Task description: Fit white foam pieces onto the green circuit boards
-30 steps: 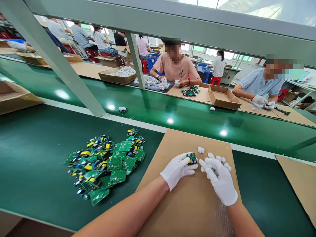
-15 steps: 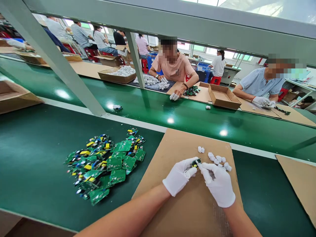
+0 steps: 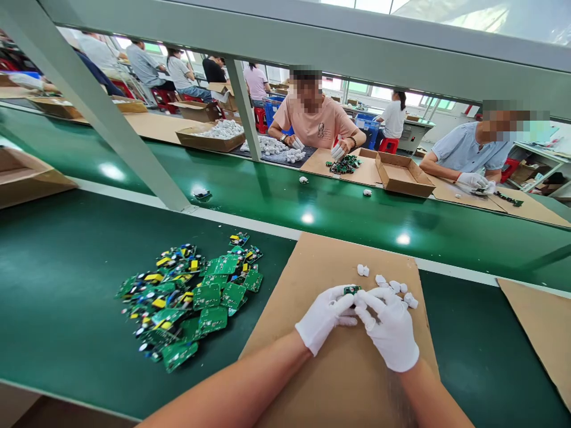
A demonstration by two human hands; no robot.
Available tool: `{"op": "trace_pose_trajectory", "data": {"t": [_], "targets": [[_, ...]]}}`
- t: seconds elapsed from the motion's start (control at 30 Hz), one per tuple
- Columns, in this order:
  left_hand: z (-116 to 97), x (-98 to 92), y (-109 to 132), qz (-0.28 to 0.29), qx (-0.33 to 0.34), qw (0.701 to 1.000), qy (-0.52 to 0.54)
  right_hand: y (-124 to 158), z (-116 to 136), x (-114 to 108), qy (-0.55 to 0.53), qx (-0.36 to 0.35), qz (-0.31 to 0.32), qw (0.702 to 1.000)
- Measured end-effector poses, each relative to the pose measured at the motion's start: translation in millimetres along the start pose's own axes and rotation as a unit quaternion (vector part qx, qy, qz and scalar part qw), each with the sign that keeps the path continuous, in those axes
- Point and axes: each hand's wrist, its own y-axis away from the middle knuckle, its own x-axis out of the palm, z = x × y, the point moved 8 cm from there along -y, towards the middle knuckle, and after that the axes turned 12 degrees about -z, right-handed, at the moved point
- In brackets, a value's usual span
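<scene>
Both my hands wear white gloves and meet over a cardboard sheet (image 3: 325, 380). A small green circuit board (image 3: 352, 290) is pinched between the thumb and fingers of my left hand (image 3: 323, 318). Closed fingertips of my right hand (image 3: 390, 327) press at the board's right side; whether they also hold a small white piece is hidden. Just beyond the right hand lie several small white lumpy pieces (image 3: 395, 286), with a pair of white pieces (image 3: 363, 270) a little to their left. Left of the cardboard, a heap of green circuit boards (image 3: 196, 297) with yellow and blue parts spreads over the dark green mat.
A green conveyor belt (image 3: 250, 196) runs across beyond my bench, carrying a board with a white part (image 3: 201, 194) and small white pieces. A slanted metal post (image 3: 107, 113) rises at left. Across the belt sit two gloved co-workers, near an open cardboard box (image 3: 404, 175).
The board in my hands has turned so its green face shows. My right hand has shifted slightly left. The co-worker opposite has drawn a hand back from the belt, where a white piece now lies.
</scene>
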Motion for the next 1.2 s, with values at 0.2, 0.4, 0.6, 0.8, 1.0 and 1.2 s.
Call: {"op": "trace_pose_trajectory", "data": {"t": [0.2, 0.4, 0.6, 0.8, 1.0, 1.2], "targets": [[-3.7, -1.9, -1.1, -0.065, 0.076, 0.994, -0.035, -1.6, 17.9, -3.6, 0.024, -0.051, -0.044, 0.997], [0.3, 5.3, -0.7, -0.005, 0.044, 0.999, -0.015, 1.1, 13.2, -0.8, 0.008, -0.048, -0.039, 0.998], [-1.8, 16.4, 4.0, 0.052, 0.020, 0.998, -0.034, 1.0, 13.8, -9.3, -0.017, -0.065, -0.097, 0.993], [-6.0, 9.2, 2.6, 0.010, 0.029, 0.999, -0.025, 0.8, -5.3, 1.8, -0.136, 0.050, -0.010, 0.989], [-7.0, 14.3, 6.2, 0.041, 0.026, 0.999, 0.018, 11.9, -11.9, 32.1, -0.275, 0.199, 0.118, 0.933], [-13.7, 17.6, 10.5, 0.054, 0.058, 0.997, -0.011, 14.5, -13.4, 32.2, -0.305, 0.234, 0.121, 0.915]]}}
